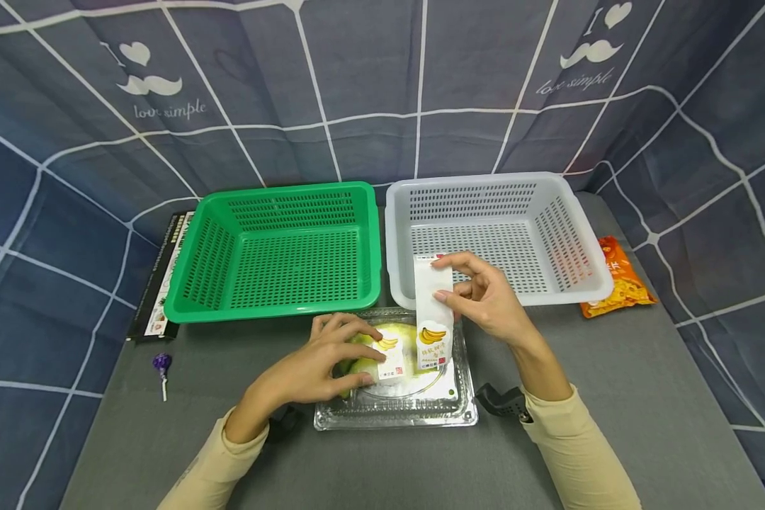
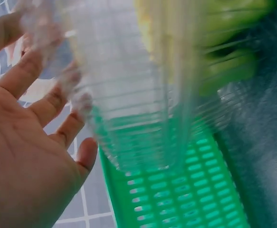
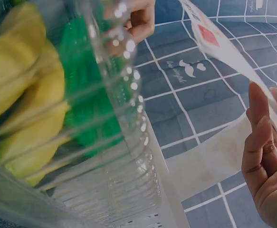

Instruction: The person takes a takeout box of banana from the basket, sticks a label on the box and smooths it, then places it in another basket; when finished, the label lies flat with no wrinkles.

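At the table's front edge, left hand (image 1: 319, 365) steadies the box (image 1: 397, 404); right hand (image 1: 484, 297) pinches its half-peeled label (image 1: 433, 312); baskets (image 1: 280, 248) empty

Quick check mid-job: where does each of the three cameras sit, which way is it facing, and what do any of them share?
Head: above, looking forward and down at the clear container, green basket, white basket; both forearms, left hand and right hand show.
Left wrist: low beside the container, facing the green basket; left palm and fingers show.
Right wrist: low behind the container, facing the backdrop; right fingers pinch the label strip.
Shared: all three see the container and green basket.
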The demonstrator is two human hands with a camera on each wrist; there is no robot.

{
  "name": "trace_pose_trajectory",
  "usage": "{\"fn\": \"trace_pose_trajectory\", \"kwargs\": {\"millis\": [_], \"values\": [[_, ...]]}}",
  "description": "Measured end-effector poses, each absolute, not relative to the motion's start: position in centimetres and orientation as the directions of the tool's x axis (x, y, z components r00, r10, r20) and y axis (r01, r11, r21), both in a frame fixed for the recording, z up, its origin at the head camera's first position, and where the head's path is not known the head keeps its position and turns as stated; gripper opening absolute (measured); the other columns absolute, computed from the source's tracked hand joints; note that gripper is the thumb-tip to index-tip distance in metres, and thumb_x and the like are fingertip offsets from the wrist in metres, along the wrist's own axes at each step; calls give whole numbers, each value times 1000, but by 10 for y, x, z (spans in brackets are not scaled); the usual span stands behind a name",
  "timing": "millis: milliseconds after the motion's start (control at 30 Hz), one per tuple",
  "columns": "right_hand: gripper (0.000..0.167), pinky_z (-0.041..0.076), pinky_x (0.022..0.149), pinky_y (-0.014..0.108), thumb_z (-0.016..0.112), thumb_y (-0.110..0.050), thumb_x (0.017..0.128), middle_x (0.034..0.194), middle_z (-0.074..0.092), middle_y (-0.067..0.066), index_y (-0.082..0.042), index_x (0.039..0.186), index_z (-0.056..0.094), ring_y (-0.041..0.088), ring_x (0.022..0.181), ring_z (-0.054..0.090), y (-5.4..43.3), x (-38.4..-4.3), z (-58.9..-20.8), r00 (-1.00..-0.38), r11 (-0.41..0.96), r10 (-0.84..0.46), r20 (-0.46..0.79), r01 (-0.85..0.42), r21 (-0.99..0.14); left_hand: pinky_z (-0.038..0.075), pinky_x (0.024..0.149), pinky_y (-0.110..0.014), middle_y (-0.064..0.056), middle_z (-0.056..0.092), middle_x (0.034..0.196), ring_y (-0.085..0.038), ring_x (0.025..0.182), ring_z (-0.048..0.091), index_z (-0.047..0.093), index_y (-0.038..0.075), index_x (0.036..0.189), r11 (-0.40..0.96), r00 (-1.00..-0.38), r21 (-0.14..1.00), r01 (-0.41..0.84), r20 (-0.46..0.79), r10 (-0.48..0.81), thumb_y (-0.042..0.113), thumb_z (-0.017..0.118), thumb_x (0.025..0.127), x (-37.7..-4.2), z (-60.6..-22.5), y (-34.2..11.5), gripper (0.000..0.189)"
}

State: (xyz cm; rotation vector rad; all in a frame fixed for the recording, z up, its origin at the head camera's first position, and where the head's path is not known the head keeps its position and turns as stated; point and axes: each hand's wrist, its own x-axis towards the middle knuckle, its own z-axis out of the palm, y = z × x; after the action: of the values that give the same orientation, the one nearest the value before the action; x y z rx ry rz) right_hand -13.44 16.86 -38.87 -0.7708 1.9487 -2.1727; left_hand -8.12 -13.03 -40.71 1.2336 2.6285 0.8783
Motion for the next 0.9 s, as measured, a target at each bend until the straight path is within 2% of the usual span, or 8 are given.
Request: {"fn": "trace_pose_trajectory", "kwargs": {"millis": [200,333,467,600,700,800,900], "values": [[38,58,63,29,66,17,80,124,59,0,11,115,54,16,80,73,168,-133,-389,-876,-101,-408,256,-235,-967,25,99,-54,-4,56,133,-23,128,41,71,22,117,423,-649,578,698,261,715,24,72,89,-89,-389,-137,28],[36,57,59,31,65,15,83,120,62,1,10,117,55,16,77,72,169,-131,-389,-843,-79,-478,247,-239,-968,25,102,-51,-4,55,135,-21,130,41,70,25,119,372,-648,607,702,327,688,20,73,88,-94,-372,-140,31],[39,53,51,27,58,16,87,108,66,4,8,124,52,9,63,64,172,-130,-388,-744,-107,-610,272,-263,-959,25,105,-49,-6,53,139,-23,132,39,70,25,119,290,-620,635,716,388,681,17,73,87,-99,-356,-136,33],[43,43,47,22,56,16,88,123,59,-1,4,130,51,4,54,46,174,-127,-388,-626,-72,-726,284,-342,-937,25,108,-51,-8,49,144,-25,135,36,71,22,117,215,-577,647,731,420,700,18,71,88,-106,-346,-128,30],[46,41,49,21,54,14,89,128,58,1,0,133,52,2,58,44,175,-126,-388,-505,-80,-813,289,-395,-915,23,110,-54,-9,48,145,-28,138,33,73,21,114,166,-543,661,732,418,728,23,67,91,-112,-343,-125,23],[49,45,54,20,52,13,88,124,60,9,-4,134,53,4,69,49,174,-125,-387,-392,-120,-872,294,-411,-904,21,113,-54,-12,49,145,-29,140,32,75,20,109,95,-505,709,699,395,768,25,62,96,-120,-344,-123,19],[48,49,58,20,51,13,88,123,60,13,-4,134,53,8,75,53,173,-126,-387,-320,-162,-897,305,-404,-900,23,114,-54,-16,51,142,-30,139,36,75,17,106,13,-464,781,625,358,810,22,56,99,-129,-349,-123,21]]}}
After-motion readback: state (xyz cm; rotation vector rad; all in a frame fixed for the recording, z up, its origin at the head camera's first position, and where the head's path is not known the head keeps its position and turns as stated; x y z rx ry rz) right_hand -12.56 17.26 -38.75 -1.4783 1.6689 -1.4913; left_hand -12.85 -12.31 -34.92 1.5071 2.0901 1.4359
